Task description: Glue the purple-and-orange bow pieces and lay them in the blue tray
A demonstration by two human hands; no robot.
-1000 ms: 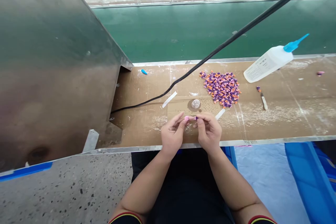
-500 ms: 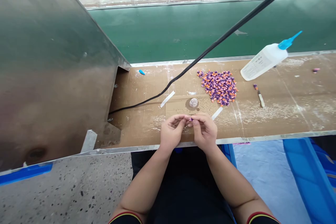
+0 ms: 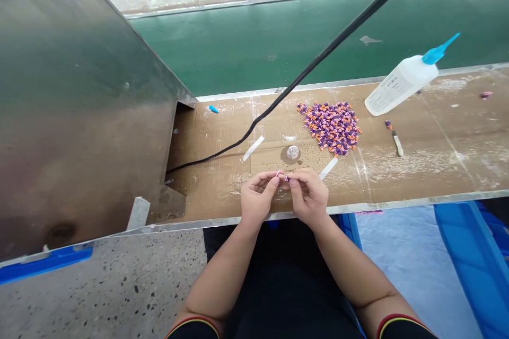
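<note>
A small pink piece (image 3: 278, 174) is clamped between thumb and fingers of the left hand (image 3: 256, 198), just beside a tiny purple piece (image 3: 288, 179) pinched in the right hand (image 3: 310, 197), both above the cardboard-covered bench (image 3: 217, 183). Beyond them sits a small clear container (image 3: 292, 152), near a heap of purple, orange and pink pieces (image 3: 334, 127); farther right is a white squeeze bottle (image 3: 401, 85) with a blue nozzle (image 3: 436, 54).

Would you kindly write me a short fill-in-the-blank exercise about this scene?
1. The person's right hand pinches a tiny piece showing dark ____.
2. The white plastic bottle has a pointed nozzle coloured ____.
3. The pile of tiny purple-and-orange pieces lies to the ____ of the clear round container.

Words: purple; blue; right.
</note>
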